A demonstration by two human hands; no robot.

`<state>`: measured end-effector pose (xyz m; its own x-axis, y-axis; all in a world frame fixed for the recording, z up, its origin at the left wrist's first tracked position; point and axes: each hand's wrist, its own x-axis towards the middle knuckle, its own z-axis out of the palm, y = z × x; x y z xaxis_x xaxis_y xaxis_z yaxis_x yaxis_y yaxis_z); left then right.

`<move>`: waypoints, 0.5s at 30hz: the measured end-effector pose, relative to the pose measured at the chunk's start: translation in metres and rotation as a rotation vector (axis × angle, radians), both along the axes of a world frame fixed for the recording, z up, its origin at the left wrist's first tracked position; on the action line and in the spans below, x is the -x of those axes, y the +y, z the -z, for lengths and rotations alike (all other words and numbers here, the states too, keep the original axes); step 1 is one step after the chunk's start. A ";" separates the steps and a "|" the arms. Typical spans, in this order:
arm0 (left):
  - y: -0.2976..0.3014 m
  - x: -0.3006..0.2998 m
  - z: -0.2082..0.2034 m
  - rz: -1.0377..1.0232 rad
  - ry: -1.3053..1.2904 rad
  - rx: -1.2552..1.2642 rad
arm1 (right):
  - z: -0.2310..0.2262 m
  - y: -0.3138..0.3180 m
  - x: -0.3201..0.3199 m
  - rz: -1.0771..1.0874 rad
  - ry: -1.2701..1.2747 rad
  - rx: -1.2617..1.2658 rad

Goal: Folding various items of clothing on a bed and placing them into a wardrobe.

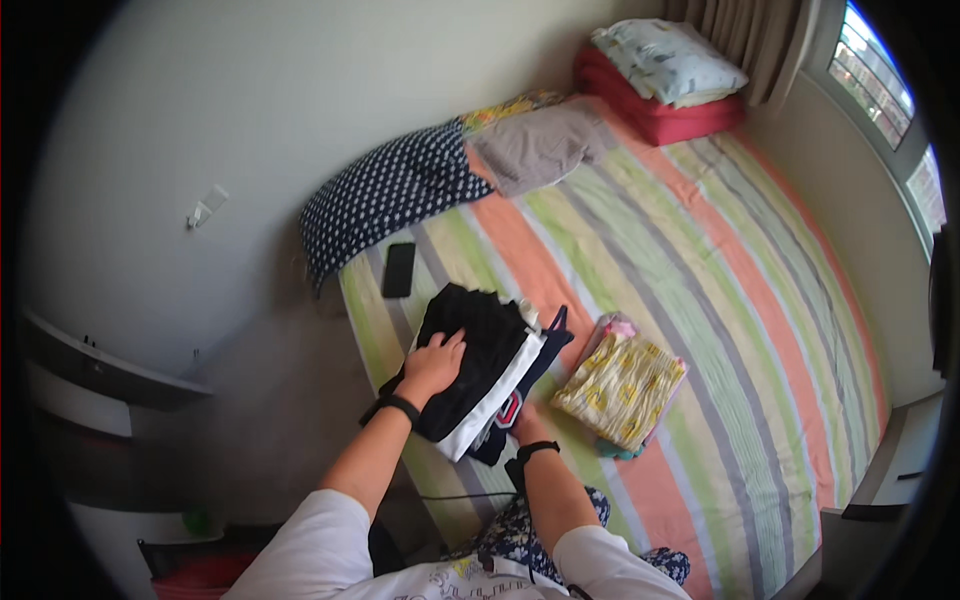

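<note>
A pile of folded clothes lies near the front left of the bed, with a black garment (465, 315) on top and a white one (490, 398) showing along its right side. My left hand (437, 364) rests flat on the black garment, fingers stretched out. Low at the pile's right side, my right hand (524, 424) touches a dark navy garment (545, 358) with a red and white patch; its fingers are mostly hidden by the cloth. Just to the right sits a second folded stack, topped by a yellow patterned garment (625, 388).
A black phone (398, 270) lies by the bed's left edge. Beyond it are a dotted navy pillow (395, 195) and a grey-brown cloth (535, 148). Red folded bedding (655, 110) carries a white pillow (670, 62) at the far corner. The bed has a striped sheet (720, 300).
</note>
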<state>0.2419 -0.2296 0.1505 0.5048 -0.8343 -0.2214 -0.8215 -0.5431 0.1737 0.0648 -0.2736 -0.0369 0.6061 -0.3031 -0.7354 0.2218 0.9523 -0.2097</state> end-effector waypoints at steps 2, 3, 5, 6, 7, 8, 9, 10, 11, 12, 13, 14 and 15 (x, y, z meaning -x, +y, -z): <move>0.002 -0.004 0.010 -0.008 0.044 0.016 | 0.003 0.000 -0.004 -0.009 -0.067 0.028; 0.003 -0.001 0.010 -0.032 0.036 0.028 | 0.004 0.004 -0.005 -0.035 -0.123 0.033; -0.001 0.015 0.015 -0.021 0.036 0.056 | 0.007 0.007 0.000 -0.073 -0.219 0.049; -0.006 0.026 0.015 -0.080 0.019 0.027 | 0.008 0.004 0.004 -0.088 -0.261 0.059; -0.005 0.031 0.013 -0.150 -0.011 -0.002 | 0.002 0.004 0.002 -0.047 -0.287 -0.012; -0.006 0.029 0.023 -0.126 -0.014 0.011 | -0.004 0.004 0.003 -0.004 -0.313 -0.083; 0.010 0.005 0.041 -0.167 0.083 0.081 | -0.028 0.015 -0.007 -0.008 -0.244 -0.106; 0.025 -0.021 0.054 -0.205 0.181 0.155 | -0.057 0.025 -0.016 -0.022 -0.203 0.003; 0.033 -0.039 0.062 -0.133 0.279 0.249 | -0.073 0.026 -0.016 -0.058 -0.160 0.030; 0.023 -0.030 0.049 -0.074 0.403 0.248 | -0.074 0.022 -0.005 -0.067 -0.093 0.051; 0.017 -0.032 0.044 -0.125 0.563 0.283 | -0.073 0.016 0.002 -0.087 -0.137 0.118; 0.041 -0.053 0.037 -0.238 0.690 0.317 | -0.126 0.025 -0.003 -0.195 0.036 0.295; 0.030 -0.037 0.021 -0.376 1.069 0.312 | -0.136 0.010 0.006 -0.203 0.038 0.431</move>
